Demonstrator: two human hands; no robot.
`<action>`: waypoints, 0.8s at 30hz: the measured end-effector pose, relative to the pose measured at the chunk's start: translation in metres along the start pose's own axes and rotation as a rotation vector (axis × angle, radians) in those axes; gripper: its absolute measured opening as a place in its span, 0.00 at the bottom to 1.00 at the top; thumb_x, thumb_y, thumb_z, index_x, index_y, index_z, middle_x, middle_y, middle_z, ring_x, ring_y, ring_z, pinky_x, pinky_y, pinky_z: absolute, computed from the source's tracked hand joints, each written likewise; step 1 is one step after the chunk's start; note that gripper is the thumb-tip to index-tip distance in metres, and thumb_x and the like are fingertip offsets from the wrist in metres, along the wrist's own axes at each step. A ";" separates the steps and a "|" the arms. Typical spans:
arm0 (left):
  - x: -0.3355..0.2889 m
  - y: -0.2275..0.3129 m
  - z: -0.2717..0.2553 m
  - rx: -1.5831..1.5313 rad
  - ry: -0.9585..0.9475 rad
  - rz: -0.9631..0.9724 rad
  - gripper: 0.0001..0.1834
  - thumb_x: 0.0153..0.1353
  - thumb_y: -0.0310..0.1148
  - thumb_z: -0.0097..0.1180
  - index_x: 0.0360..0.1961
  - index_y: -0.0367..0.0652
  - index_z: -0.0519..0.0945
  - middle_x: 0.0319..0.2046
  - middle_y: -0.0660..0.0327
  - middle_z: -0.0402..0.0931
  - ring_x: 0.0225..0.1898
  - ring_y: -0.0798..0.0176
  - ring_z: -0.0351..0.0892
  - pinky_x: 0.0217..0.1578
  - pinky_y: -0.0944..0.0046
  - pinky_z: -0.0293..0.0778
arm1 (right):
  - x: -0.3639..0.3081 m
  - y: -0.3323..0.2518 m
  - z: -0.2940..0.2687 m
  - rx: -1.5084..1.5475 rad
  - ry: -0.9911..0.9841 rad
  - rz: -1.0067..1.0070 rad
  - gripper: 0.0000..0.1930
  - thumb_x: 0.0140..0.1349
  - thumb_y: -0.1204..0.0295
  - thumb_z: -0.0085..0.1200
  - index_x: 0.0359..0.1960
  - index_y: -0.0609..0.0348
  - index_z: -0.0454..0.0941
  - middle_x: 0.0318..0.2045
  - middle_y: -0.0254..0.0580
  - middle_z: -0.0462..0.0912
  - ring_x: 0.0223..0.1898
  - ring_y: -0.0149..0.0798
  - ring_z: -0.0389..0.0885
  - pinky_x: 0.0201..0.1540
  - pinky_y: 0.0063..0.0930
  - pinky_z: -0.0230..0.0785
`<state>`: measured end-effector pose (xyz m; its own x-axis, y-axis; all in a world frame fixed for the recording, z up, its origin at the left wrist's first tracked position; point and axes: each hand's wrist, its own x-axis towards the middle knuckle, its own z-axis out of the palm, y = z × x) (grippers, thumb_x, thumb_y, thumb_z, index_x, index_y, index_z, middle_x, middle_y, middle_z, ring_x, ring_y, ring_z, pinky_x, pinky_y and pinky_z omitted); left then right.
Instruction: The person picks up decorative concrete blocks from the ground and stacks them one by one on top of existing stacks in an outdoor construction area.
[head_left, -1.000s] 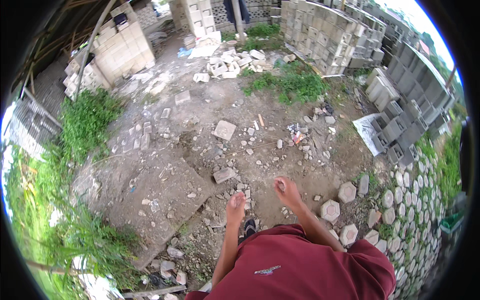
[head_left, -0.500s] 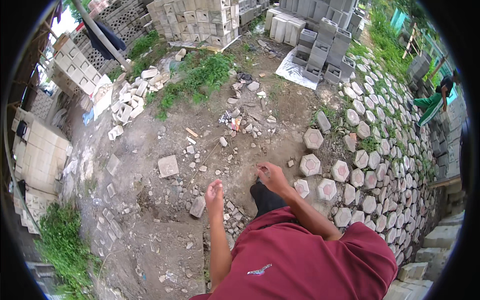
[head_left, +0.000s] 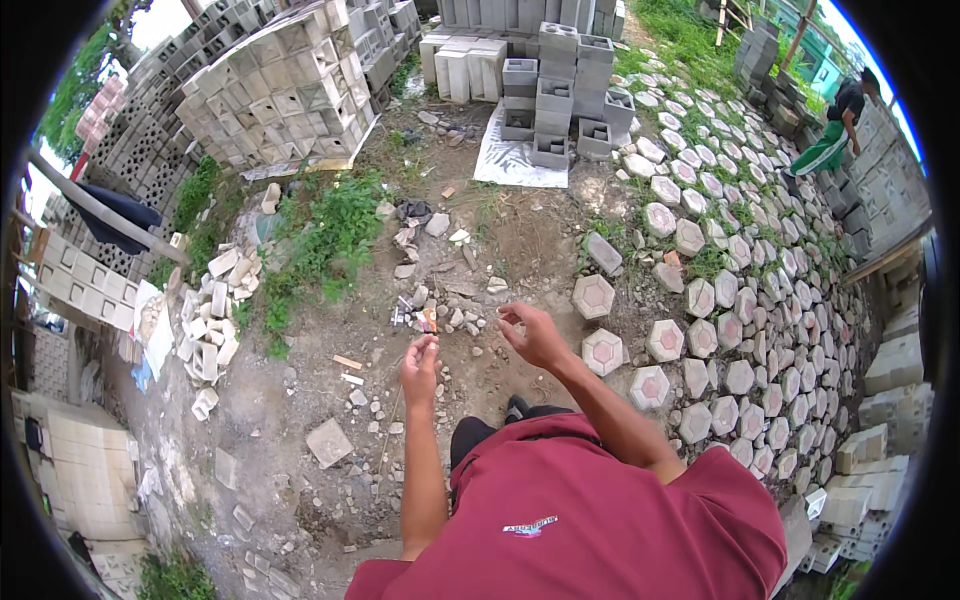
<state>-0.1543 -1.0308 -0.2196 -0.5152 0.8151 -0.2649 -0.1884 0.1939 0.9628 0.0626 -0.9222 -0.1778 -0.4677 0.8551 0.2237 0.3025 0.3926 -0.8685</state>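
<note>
My left hand (head_left: 420, 370) is raised in front of my body, over the stony ground. Its fingers are pressed together at the tips; whether anything small sits between them I cannot make out. My right hand (head_left: 530, 335) hovers to its right, fingers loosely bent and apart, with nothing visible in it. Just beyond the left fingertips, a small orange and white wrapper (head_left: 428, 319) lies among rubble. Nearest to my right hand on the right is a hexagonal paver (head_left: 602, 352) with a reddish centre.
Many hexagonal pavers (head_left: 665, 340) spread over the right side. Grey hollow blocks (head_left: 553, 100) stand stacked ahead on a white sheet (head_left: 500, 160). Broken block pieces (head_left: 215, 320) and weeds (head_left: 330, 235) lie left, near a square slab (head_left: 328, 443). A person (head_left: 838, 125) stands far right.
My view has turned to the right and lifted, so stacks and pavers sit further left in it. Both hands stay raised; the left fingertips now look pinched closer together.
</note>
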 end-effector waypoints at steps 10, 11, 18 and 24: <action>0.177 0.042 0.110 0.053 -0.303 -0.134 0.14 0.62 0.35 0.53 0.48 0.43 0.75 0.44 0.65 0.77 0.46 0.70 0.74 0.42 0.65 0.72 | 0.111 0.070 -0.053 0.011 0.255 0.271 0.13 0.59 0.70 0.55 0.42 0.66 0.76 0.31 0.50 0.82 0.35 0.42 0.82 0.41 0.32 0.73; 0.201 0.050 0.123 0.055 -0.320 -0.131 0.14 0.62 0.35 0.53 0.48 0.43 0.75 0.44 0.65 0.77 0.46 0.70 0.74 0.42 0.65 0.72 | 0.131 0.075 -0.058 0.036 0.279 0.260 0.12 0.60 0.70 0.55 0.41 0.66 0.76 0.31 0.50 0.82 0.35 0.41 0.82 0.41 0.31 0.73; 0.365 0.120 0.215 0.097 -0.495 -0.061 0.14 0.64 0.33 0.50 0.49 0.42 0.74 0.45 0.65 0.77 0.46 0.71 0.74 0.43 0.66 0.72 | 0.288 0.112 -0.101 -0.038 0.394 0.290 0.13 0.60 0.69 0.55 0.42 0.65 0.76 0.31 0.49 0.83 0.33 0.40 0.83 0.40 0.30 0.74; 0.474 0.187 0.289 0.120 -0.603 0.001 0.14 0.64 0.34 0.50 0.49 0.40 0.74 0.45 0.64 0.78 0.46 0.71 0.74 0.44 0.66 0.72 | 0.404 0.124 -0.141 0.046 0.456 0.311 0.14 0.60 0.68 0.56 0.43 0.65 0.76 0.33 0.46 0.83 0.35 0.37 0.83 0.39 0.28 0.74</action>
<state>-0.1923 -0.4502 -0.1501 0.0550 0.9739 -0.2204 -0.0746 0.2241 0.9717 0.0283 -0.4801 -0.1325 0.0484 0.9923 0.1136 0.3275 0.0917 -0.9404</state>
